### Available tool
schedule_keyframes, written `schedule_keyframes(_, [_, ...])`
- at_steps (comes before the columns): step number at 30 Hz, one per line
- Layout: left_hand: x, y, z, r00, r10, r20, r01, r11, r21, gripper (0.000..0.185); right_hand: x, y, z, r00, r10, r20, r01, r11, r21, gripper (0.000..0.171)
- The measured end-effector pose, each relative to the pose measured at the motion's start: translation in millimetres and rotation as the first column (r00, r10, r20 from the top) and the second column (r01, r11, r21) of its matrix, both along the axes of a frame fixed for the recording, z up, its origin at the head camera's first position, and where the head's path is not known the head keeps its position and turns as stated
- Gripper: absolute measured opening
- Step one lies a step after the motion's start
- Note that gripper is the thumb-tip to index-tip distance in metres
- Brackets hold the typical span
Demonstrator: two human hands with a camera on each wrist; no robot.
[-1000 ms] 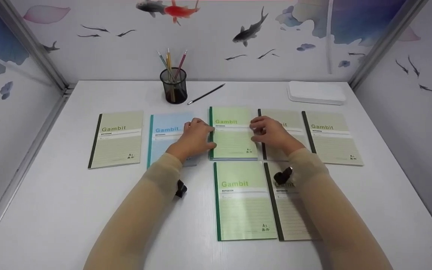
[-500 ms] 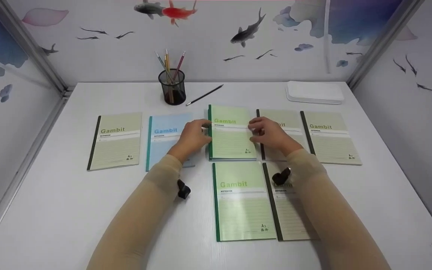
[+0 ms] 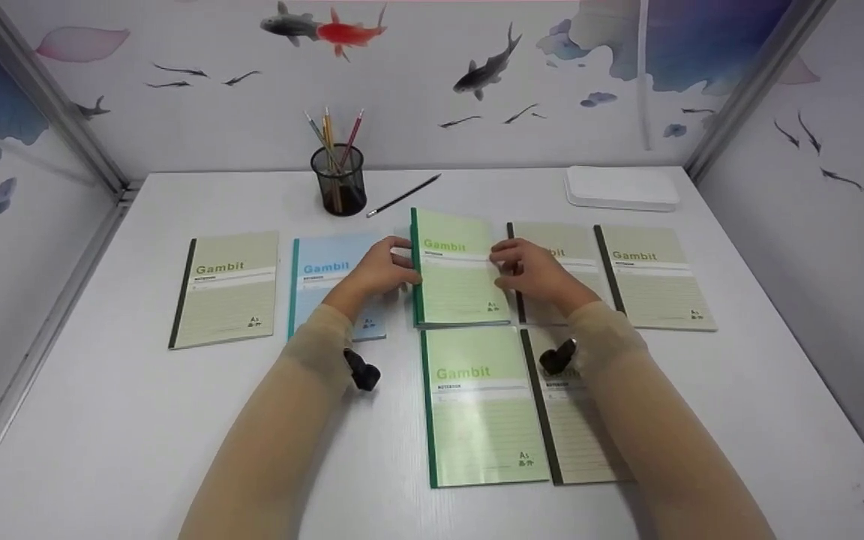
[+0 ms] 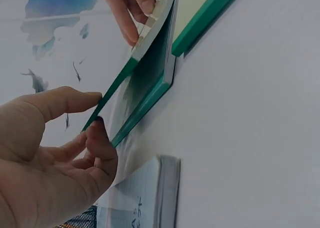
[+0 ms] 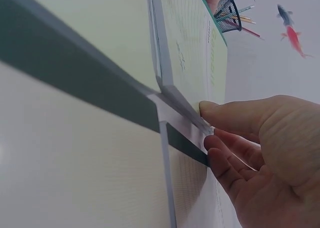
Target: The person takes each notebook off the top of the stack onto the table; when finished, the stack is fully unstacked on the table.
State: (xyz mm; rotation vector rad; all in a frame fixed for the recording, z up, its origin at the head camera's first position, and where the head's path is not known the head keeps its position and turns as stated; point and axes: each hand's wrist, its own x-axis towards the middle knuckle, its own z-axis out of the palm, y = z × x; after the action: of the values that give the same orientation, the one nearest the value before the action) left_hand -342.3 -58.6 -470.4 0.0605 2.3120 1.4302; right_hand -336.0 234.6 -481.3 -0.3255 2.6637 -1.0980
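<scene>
In the head view, both hands hold a green notebook [image 3: 458, 289] by its long sides. My left hand [image 3: 383, 266] pinches the dark green spine; in the left wrist view, thumb and fingers stand on either side of that spine [image 4: 116, 82]. My right hand [image 3: 537, 274] pinches the opposite edge, thumb on the cover in the right wrist view. The held notebook is tilted, its spine side raised above another notebook [image 4: 145, 108] with a teal-green spine, whose cover is mostly hidden. Directly in front lies a second green notebook [image 3: 484, 420].
A blue notebook [image 3: 327, 296] and a grey-beige notebook [image 3: 226, 300] lie left. Two beige notebooks [image 3: 653, 292] lie right, one partly under my right hand; another beige notebook [image 3: 582, 442] lies in front. Behind stand a pencil cup [image 3: 339, 184], a loose pencil [image 3: 404, 195] and a white case [image 3: 622, 187].
The held green notebook has lifted and tilted off the notebook beneath it. My left fingers have closed on its spine. The head view has shifted slightly.
</scene>
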Motion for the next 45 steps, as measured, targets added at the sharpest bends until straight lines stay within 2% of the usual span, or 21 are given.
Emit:
schedule_keyframes(4, [3.1, -1.8, -4.7, 0.998, -0.06, -0.003, 0.06, 0.998, 0.027, 0.073, 0.7, 1.6, -1.4, 1.0, -0.005, 0.0, 0.005, 1.0, 0.012, 0.048])
schedule_keyframes(7, [6.2, -1.7, -7.5, 0.997, -0.066, 0.027, 0.063, 0.992, 0.107, 0.073, 2.2, 1.8, -1.1, 1.0, 0.008, -0.023, -0.007, 0.999, 0.043, 0.047])
schedule_keyframes(11, [9.4, -2.6, -9.3, 0.997, -0.039, 0.07, 0.024, 0.976, 0.214, 0.07, 4.5, -0.4, -0.1, 0.997, 0.028, -0.072, -0.022, 0.997, 0.074, 0.041])
schedule_keyframes(15, [9.4, -6.3, -10.5, 0.996, -0.012, 0.094, -0.013, 0.964, 0.264, 0.067, 6.1, -1.3, 0.6, 0.995, 0.019, -0.102, -0.012, 0.997, 0.074, 0.035])
schedule_keyframes(21, [10.6, -18.4, -12.8, 0.986, 0.026, 0.165, -0.081, 0.937, 0.339, 0.064, 5.8, 2.2, -1.5, 0.992, 0.079, -0.096, -0.067, 0.991, 0.119, 0.038])
schedule_keyframes(26, [19.8, -34.1, -12.1, 0.979, 0.026, 0.204, -0.109, 0.909, 0.403, 0.064, 3.3, 4.4, -3.6, 0.989, 0.104, -0.103, -0.09, 0.988, 0.128, 0.038])
schedule_keyframes(33, [47.6, -65.5, -6.8, 0.977, 0.017, 0.211, -0.11, 0.894, 0.435, 0.065, 1.8, 3.2, -4.3, 0.994, 0.071, -0.081, -0.061, 0.991, 0.121, 0.038])
schedule_keyframes(40, [84.8, -89.1, 1.6, 0.985, 0.015, 0.171, -0.081, 0.92, 0.384, 0.066, 3.5, 2.6, -2.4, 0.989, 0.078, -0.124, -0.052, 0.978, 0.2, 0.037])
schedule_keyframes(45, [115.1, -105.3, 5.6, 0.99, 0.01, 0.143, -0.06, 0.934, 0.352, 0.067, 4.9, -0.9, -0.9, 0.99, 0.072, -0.124, -0.046, 0.979, 0.2, 0.038])
